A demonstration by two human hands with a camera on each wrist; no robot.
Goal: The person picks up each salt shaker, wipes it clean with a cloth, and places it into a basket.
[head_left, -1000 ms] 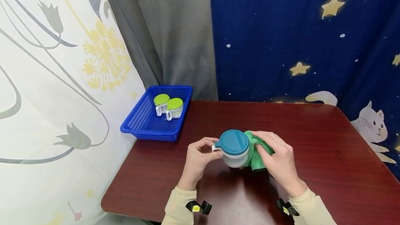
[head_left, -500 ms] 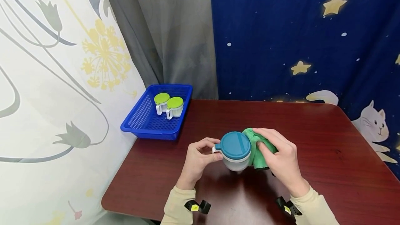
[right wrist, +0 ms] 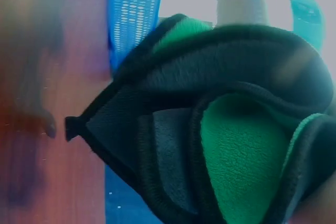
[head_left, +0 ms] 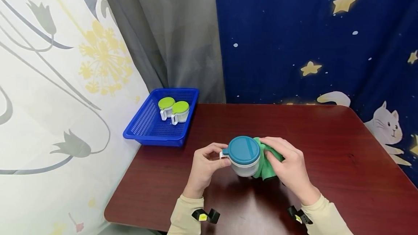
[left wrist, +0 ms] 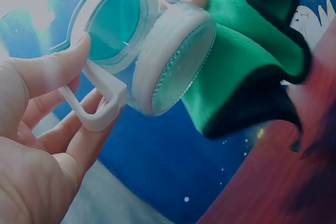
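Note:
A clear jar with a teal lid [head_left: 244, 150] and a white handle [left wrist: 93, 114] is held above the dark red table [head_left: 326, 148]. My left hand [head_left: 205, 168] pinches the handle, thumb on the lid's rim. My right hand [head_left: 289, 168] presses a green cloth [head_left: 266, 164] with a black edge against the jar's right side. In the left wrist view the jar [left wrist: 152, 51] tilts, its base toward the camera, with the cloth [left wrist: 247, 61] wrapped beside it. The cloth [right wrist: 231, 145] fills the right wrist view.
A blue plastic basket [head_left: 147, 128] stands at the table's back left corner with two small jars with green lids [head_left: 173, 108] in it. Curtains hang close behind and to the left. The table's near edge lies just under my wrists.
The right hand and cloth have shifted slightly along the jar's side, back toward me. The left hand keeps its grip on the handle, and the jar has barely moved.

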